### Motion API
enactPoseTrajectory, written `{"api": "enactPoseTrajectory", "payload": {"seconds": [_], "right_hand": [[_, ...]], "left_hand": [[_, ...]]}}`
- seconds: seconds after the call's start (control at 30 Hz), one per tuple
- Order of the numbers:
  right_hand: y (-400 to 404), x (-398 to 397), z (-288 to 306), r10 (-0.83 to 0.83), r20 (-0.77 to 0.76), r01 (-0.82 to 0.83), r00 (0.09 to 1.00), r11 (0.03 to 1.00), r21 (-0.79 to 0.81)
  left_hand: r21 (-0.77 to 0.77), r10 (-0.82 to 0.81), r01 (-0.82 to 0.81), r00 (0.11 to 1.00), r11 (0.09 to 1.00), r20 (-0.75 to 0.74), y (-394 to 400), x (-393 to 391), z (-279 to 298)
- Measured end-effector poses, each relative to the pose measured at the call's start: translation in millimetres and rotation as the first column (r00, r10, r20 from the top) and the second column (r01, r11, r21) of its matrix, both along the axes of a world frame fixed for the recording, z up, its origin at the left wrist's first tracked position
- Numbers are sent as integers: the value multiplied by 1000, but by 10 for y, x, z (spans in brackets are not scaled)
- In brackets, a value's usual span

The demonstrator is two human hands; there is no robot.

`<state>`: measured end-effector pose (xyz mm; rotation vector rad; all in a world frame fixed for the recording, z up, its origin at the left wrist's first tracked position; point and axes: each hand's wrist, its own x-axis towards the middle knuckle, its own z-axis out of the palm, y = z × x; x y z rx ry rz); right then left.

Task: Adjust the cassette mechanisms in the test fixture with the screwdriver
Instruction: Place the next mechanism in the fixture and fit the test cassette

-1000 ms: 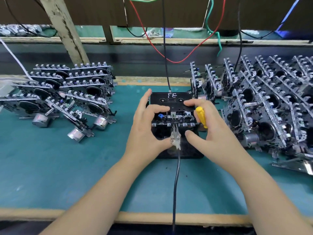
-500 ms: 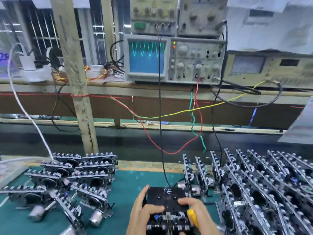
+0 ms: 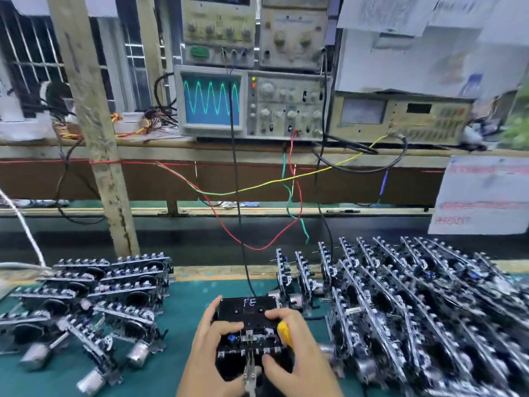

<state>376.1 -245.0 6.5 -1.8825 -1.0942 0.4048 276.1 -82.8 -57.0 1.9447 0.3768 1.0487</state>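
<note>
Yellow plastic marks the screwdriver handle (image 3: 284, 333), long axis running from near right up to far left — its tip is hidden among the parts of the cassette mechanism (image 3: 248, 340) seated in the black box-shaped test fixture (image 3: 247, 310) near the centre of the green mat (image 3: 177, 365). The right hand (image 3: 294, 359) curls around the handle. The left hand (image 3: 210, 351) grips the fixture's left side, forefinger bent onto the mechanism. Both wrists are cut off.

Barred window (image 3: 31, 61) behind wooden post (image 3: 94, 133)
</note>
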Motion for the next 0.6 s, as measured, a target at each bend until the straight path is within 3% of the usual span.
{"api": "enactPoseTrajectory", "payload": {"seconds": [0.1,0.2,0.3,0.6], "right_hand": [[-16,-38,30,-41,18,41,999,999,14],[-60,-104,89,-69,43,69,997,998,5],[-84,-112,81,-77,37,76,996,997,15],[-73,-90,19,-101,34,99,994,994,40]], "left_hand": [[75,-75,68,993,995,93,-233,139,-2],[137,-64,66,998,988,-17,-229,34,-9],[50,-18,23,996,999,-90,-13,-201,91],[23,-41,44,987,999,-152,-142,-162,168]]}}
